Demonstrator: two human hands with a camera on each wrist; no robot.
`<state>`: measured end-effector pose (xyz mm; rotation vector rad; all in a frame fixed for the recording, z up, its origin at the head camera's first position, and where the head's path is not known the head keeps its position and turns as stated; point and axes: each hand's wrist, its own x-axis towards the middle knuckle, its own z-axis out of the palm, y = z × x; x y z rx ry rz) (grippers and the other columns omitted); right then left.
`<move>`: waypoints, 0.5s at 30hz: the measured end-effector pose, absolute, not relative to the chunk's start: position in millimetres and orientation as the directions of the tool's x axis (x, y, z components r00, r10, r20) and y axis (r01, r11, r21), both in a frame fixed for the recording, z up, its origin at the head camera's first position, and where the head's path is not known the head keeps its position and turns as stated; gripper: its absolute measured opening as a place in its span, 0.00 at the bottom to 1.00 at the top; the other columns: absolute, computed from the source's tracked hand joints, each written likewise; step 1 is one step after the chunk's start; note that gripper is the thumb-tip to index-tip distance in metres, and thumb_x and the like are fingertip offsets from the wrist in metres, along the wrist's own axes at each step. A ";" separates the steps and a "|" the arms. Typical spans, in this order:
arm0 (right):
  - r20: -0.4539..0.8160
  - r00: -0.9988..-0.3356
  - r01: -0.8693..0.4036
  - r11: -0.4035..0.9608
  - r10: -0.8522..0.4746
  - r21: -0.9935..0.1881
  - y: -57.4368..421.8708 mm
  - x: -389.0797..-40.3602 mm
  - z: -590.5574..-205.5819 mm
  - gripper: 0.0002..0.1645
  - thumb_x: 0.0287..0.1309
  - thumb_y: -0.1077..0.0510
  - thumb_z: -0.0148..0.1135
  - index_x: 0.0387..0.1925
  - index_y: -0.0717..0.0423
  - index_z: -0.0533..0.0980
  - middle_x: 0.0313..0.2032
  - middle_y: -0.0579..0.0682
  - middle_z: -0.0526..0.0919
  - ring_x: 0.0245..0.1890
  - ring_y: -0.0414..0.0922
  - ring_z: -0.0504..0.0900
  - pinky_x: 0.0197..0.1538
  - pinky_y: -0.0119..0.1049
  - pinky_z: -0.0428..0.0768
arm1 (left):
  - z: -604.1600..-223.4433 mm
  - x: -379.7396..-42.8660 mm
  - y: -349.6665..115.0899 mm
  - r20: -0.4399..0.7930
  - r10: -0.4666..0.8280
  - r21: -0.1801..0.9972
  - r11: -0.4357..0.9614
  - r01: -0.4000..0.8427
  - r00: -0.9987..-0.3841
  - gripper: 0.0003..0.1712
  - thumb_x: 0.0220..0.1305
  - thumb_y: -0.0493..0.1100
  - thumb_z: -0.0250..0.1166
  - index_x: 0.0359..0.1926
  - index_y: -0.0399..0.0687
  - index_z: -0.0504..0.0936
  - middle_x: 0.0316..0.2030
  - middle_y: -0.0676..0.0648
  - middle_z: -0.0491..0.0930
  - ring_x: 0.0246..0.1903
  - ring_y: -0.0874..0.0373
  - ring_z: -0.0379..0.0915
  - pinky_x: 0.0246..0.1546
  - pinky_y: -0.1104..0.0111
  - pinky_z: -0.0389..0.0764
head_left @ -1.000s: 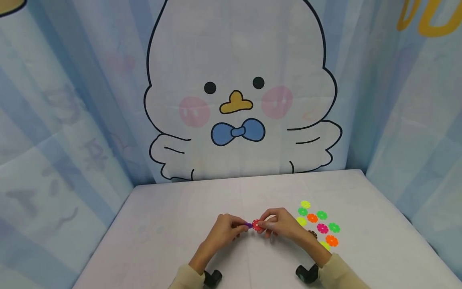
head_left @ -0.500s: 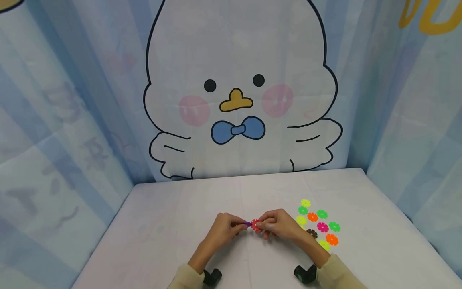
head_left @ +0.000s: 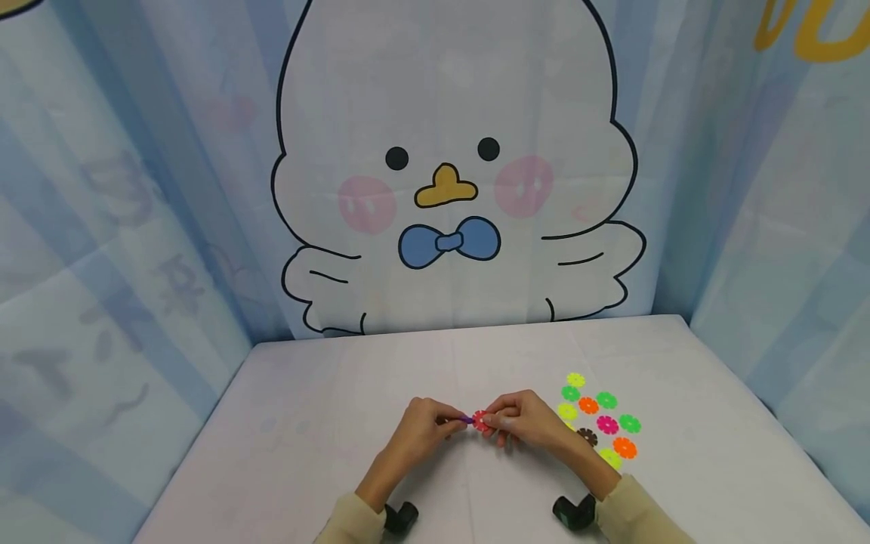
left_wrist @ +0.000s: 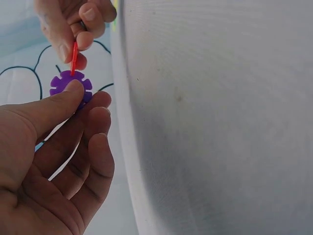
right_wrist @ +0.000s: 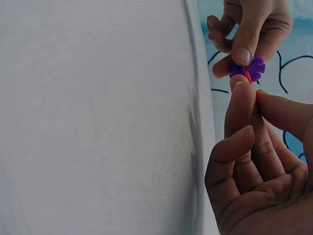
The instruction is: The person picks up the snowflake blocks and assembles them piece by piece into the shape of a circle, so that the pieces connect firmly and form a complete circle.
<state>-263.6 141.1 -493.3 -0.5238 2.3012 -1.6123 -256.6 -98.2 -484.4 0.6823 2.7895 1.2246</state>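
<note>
My left hand [head_left: 423, 431] pinches a purple notched disc [left_wrist: 59, 83], a flower-shaped plastic piece, between thumb and forefinger. In my right hand [head_left: 530, 419] a red notched disc [head_left: 479, 420] is held by thumb and fingertips. The two discs meet edge to edge above the table, the red one turned crosswise to the purple one, as the left wrist view shows. Seen from the right wrist, the purple disc [right_wrist: 257, 68] shows more plainly, while the right fingers cover most of the red disc [right_wrist: 248, 77]. How deep their notches engage cannot be told.
Several loose notched discs lie to the right of the hands, among them a magenta disc [head_left: 608, 425], an orange disc [head_left: 624, 448] and a brown disc [head_left: 587, 437]. They rest on a white table [head_left: 306, 423]. A printed curtain [head_left: 448, 302] stands behind the table's far edge.
Both hands stay almost in place, holding the same two discs pressed together. The whole head view has shifted slightly upward.
</note>
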 end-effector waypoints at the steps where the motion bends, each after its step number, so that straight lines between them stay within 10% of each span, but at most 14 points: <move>1: -0.023 -0.894 -0.132 0.311 -0.447 -0.941 140.9 -264.0 -493.3 0.14 0.72 0.57 0.66 0.46 0.67 0.84 0.35 0.62 0.92 0.23 0.40 0.84 0.27 0.28 0.77 | -484.2 -256.8 -98.2 0.154 0.398 0.704 0.598 0.383 -0.905 0.08 0.66 0.38 0.74 0.44 0.41 0.94 0.36 0.47 0.93 0.25 0.69 0.74 0.27 0.78 0.78; 15: -0.026 -0.897 -0.118 0.296 -0.441 -0.948 139.2 -270.2 -490.4 0.14 0.72 0.57 0.67 0.46 0.67 0.84 0.34 0.62 0.92 0.23 0.40 0.85 0.27 0.29 0.79 | -487.9 -264.5 -98.8 0.169 0.395 0.706 0.591 0.390 -0.903 0.07 0.67 0.38 0.73 0.44 0.42 0.94 0.35 0.49 0.93 0.27 0.70 0.75 0.29 0.78 0.78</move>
